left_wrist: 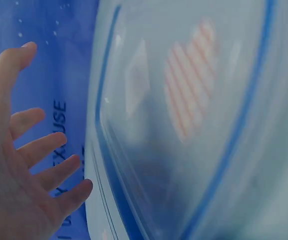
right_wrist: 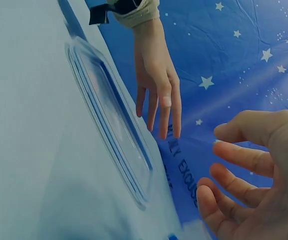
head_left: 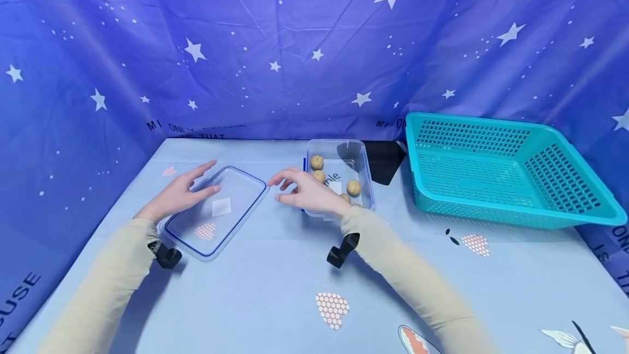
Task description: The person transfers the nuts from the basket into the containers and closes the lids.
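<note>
Star-printed blue cloth backs a pale blue table (head_left: 275,283), where the clear lid (head_left: 216,209) lies flat, off its box and just left of it; the clear box (head_left: 339,176) stands uncovered holding several walnuts (head_left: 353,187). Left hand (head_left: 179,193) hovers at the lid's left edge and right hand (head_left: 307,191) between lid and box, both with fingers spread and gripping nothing. Teal basket (head_left: 501,171) at right appears to hold nothing.

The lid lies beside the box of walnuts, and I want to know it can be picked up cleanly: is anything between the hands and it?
Nothing visible. The left hand hovers at the lid, the right hand beside its near corner, both open and apart from it.
</note>
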Action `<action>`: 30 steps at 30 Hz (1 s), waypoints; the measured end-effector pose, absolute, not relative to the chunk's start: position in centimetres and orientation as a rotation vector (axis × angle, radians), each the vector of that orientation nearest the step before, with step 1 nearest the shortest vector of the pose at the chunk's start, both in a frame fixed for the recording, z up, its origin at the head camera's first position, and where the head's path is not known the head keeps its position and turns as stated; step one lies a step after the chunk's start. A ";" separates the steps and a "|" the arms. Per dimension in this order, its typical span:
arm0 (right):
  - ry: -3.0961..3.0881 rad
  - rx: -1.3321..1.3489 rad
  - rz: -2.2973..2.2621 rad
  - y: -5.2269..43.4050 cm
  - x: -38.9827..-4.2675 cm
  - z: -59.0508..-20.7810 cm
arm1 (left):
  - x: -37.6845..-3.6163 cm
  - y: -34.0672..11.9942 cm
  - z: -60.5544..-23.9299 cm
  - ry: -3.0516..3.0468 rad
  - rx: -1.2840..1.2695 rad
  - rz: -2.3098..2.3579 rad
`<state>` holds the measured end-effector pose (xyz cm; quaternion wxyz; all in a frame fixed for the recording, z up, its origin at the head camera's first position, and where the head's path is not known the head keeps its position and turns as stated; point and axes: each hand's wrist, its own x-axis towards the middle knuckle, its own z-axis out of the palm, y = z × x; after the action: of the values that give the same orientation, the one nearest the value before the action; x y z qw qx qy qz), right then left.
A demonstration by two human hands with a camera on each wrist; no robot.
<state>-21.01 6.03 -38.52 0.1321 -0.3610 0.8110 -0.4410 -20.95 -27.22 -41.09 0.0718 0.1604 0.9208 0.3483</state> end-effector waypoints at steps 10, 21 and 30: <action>2.353 -1.071 -1.286 3.6 -20.0 -39.9 | -20.5 -29.5 -42.0 2.937 0.555 0.794; 2.381 -0.924 -1.113 1.2 -19.1 -40.8 | -20.2 -30.2 -42.4 2.912 0.509 0.751; 2.517 -0.786 -0.961 -0.2 -18.9 -42.5 | -20.3 -29.9 -42.5 2.892 0.547 0.738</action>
<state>-18.88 -0.16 -42.49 0.1668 -0.2760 0.8843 -0.3376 -20.32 -29.88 -42.53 0.0535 0.1801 0.9517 0.2428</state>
